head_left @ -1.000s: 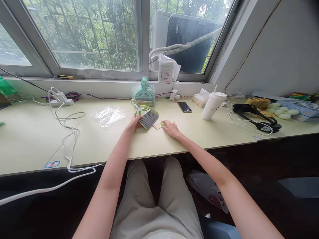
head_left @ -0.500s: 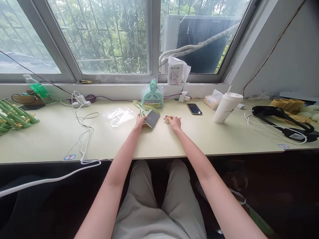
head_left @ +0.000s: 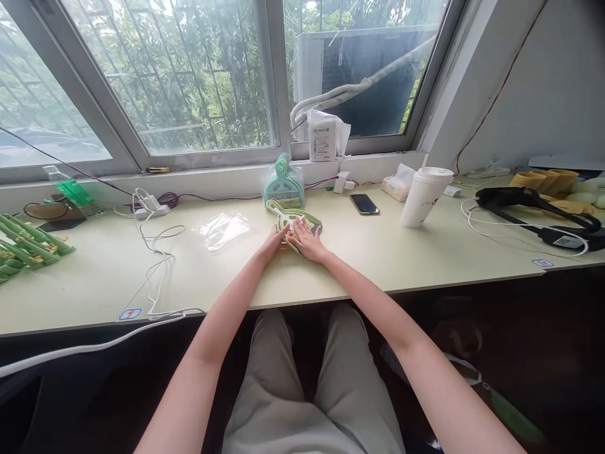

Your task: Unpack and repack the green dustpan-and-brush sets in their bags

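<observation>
Evidently, we steady the green dustpan and brush set [head_left: 284, 221] from both sides: our left hand [head_left: 271, 246] curls round its left side, thumb over the rim and the other fingers mostly hidden, so that it seems not to slide. Our right hand [head_left: 308, 243] lies spread and palm down across the pan, pressing, we judge, a small printed card [head_left: 291, 234] flat against it; how much card is under the palm we cannot tell. The set lies midway between the front and back edges of the tabletop [head_left: 368, 252], within easy reach of both arms. Just behind it, the wrapped dustpan sets [head_left: 283, 187] lean by the sill, out of our hands' way. The crumpled clear plastic wrapper [head_left: 222, 231] rests to the left, apart from our fingers.
</observation>
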Demonstrator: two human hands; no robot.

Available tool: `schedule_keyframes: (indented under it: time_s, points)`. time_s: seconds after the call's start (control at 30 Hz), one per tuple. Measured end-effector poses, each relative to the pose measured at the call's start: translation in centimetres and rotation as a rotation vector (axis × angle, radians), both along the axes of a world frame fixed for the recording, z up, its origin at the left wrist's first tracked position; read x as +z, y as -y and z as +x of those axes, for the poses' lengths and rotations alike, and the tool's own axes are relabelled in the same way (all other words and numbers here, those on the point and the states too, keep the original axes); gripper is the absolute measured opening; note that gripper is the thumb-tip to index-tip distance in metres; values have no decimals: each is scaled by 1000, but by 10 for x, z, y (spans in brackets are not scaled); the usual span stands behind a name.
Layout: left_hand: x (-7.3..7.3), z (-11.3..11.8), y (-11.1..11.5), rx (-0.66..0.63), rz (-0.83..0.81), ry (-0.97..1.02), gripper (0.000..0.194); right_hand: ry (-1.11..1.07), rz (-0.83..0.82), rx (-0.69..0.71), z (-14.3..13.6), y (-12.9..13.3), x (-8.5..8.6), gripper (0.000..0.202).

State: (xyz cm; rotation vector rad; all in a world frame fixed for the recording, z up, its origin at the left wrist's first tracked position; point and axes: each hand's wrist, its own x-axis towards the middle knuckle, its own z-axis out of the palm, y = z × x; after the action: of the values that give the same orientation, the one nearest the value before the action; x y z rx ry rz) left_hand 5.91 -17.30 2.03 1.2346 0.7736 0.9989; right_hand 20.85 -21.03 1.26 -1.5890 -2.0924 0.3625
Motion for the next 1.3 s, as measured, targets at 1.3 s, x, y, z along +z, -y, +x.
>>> schedule_keyframes:
  time_s: [1.3]
  points:
    - [-3,-57,-32,673,281,-1211,57,-1437,-149,-246,39,-8,9,25]
